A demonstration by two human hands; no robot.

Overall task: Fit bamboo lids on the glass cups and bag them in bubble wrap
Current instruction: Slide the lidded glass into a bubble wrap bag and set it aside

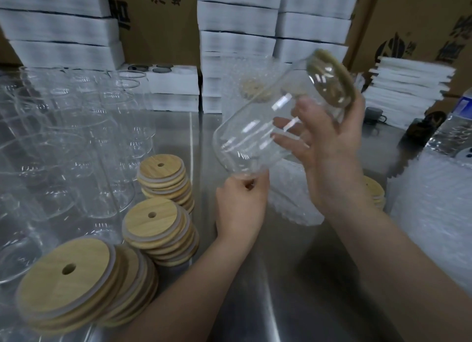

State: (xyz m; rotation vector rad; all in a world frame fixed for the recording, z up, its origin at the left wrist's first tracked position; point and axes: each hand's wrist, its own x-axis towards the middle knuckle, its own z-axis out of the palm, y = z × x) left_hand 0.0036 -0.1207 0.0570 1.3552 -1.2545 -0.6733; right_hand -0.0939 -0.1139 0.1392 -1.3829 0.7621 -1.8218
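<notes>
My right hand (329, 147) grips a clear glass cup (255, 135) in the air above the steel table. The cup is tilted, base toward the lower left, and a bamboo lid (334, 76) sits on its mouth at the upper right. Just under the cup's base, my left hand (240, 206) is curled and pinches the edge of a bubble wrap bag (293, 203) that lies on the table beneath the cup. Stacks of bamboo lids (153, 221) with straw holes stand at the lower left. Several bare glass cups (76, 142) crowd the left side.
A bagged, lidded cup (245, 89) stands behind the held one. White foam trays (237, 27) and cardboard boxes line the back. A pile of bubble wrap bags (434, 214) and a water bottle (457, 127) are at the right, with a few more lids (374, 191) beside them.
</notes>
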